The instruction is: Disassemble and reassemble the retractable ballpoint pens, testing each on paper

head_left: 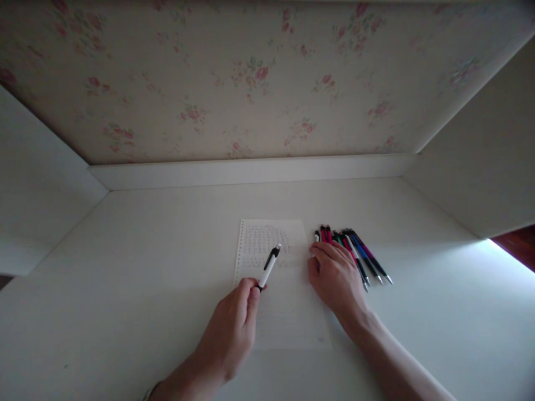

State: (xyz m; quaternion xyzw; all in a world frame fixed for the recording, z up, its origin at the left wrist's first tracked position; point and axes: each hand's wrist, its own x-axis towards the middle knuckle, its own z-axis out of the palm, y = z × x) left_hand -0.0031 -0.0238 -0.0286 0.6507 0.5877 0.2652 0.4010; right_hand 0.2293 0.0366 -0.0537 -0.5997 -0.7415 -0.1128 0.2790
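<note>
Pinching a white pen [270, 267], left grip [234, 323] over hole-edged paper [288, 317], right grip [336, 273] (closure unclear) at slender pens [366, 256]

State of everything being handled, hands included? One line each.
Left hand: closed, gripping.
Held white pen: tilted, tip hidden by fingers.
Right hand: fingers bent, over the loose pens.
Loose pens: lying side by side, partly covered.
Paper: flat, writing on upper part.

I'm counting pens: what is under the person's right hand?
The right hand lies over part of a row of pens on the desk. Upper ends show beyond it, some tips to its right. Whatever is directly beneath is covered.
</note>
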